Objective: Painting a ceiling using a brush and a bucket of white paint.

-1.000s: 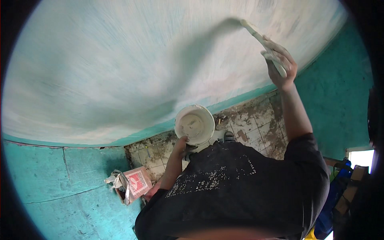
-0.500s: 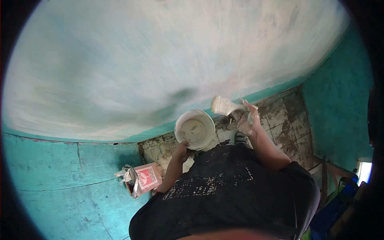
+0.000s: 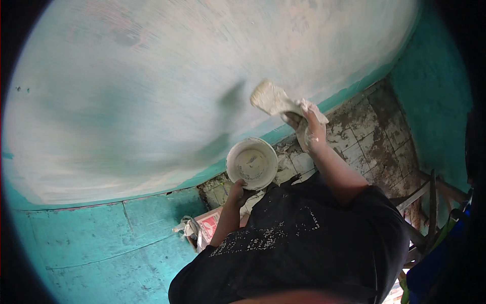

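My left hand grips the near rim of a white bucket, thumb over the edge and fingers beneath. A pale, whitish residue lies in the bottom of the bucket. In my right hand is a wide paintbrush, its handle and bristles coated in white paint. The brush points up and left, in front of the wall; I cannot tell whether its bristles touch it. White paint smears the fingers and back of my right hand. The wall is streaked white over turquoise.
A cardboard box with a crumpled bag on top stands by the turquoise wall at the left. Dirty, stained floor tiles run along the wall's foot. At the right are a wooden frame and a blue thing.
My right hand has raised the brush higher and nearer the wall. The bucket stays in my left hand, shifted slightly right in the picture. The view has turned a little.
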